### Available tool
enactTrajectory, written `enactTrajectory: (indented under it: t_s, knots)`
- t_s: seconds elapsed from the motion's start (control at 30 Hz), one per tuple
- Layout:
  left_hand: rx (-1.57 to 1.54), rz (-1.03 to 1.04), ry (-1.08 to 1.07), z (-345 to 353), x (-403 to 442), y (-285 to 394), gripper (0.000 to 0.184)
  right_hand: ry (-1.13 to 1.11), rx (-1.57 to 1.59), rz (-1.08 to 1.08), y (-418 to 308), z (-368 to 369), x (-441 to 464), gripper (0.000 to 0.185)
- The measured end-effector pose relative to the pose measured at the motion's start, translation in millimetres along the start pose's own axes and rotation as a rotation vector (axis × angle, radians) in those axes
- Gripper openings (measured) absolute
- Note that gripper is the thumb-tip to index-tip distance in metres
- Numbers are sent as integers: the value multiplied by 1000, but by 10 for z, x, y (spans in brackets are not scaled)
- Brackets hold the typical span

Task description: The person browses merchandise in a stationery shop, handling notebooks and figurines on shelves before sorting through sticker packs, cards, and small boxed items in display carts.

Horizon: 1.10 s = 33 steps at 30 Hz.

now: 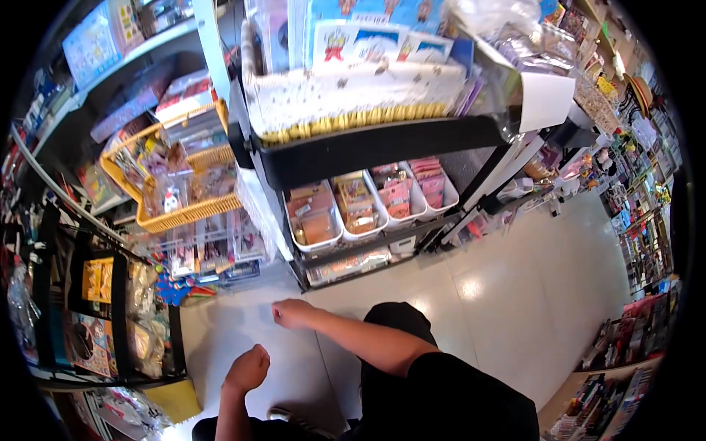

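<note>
My left hand [248, 369] hangs over the floor at the lower left, its fingers curled into a loose fist. A little above and to the right of it is my right hand [294, 313], also closed, with the forearm reaching in from the right. Nothing shows in either hand, and neither touches anything. Nearest to my right hand is the black shelf cart [346, 158], with white bins [338, 237] of small packets on its lower level. A cloth-lined basket [353, 95] of picture cards stands on top.
A yellow wicker basket [184, 218] of small packaged goods is at the left, above clear boxes [213, 253]. A black rack [121, 316] stands at the lower left. Shelves of goods [632, 331] line the right side. Tiled floor [507, 294] runs between cart and shelves.
</note>
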<state>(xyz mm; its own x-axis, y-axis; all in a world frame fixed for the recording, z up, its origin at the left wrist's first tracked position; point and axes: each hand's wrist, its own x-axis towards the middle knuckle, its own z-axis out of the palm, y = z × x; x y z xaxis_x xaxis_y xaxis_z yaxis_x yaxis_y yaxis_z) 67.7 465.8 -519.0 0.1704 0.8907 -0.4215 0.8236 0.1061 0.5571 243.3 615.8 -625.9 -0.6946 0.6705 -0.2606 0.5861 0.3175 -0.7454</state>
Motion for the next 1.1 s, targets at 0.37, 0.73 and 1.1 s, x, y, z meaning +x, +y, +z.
enactTrajectory:
  t_s: [0.37,0.73,1.1]
  knots:
    - [-82,-29,66,-24,-103,112,15,-147,-175,72,70,-261,-72,33]
    - [-254,493,642,-1802,-233,2354,11,-79,613,-271,-401,-1819,-2108,14]
    - [-357,835,981,-2700,678,3709,101,960,481,-782,-2181,-3794,-2329,54]
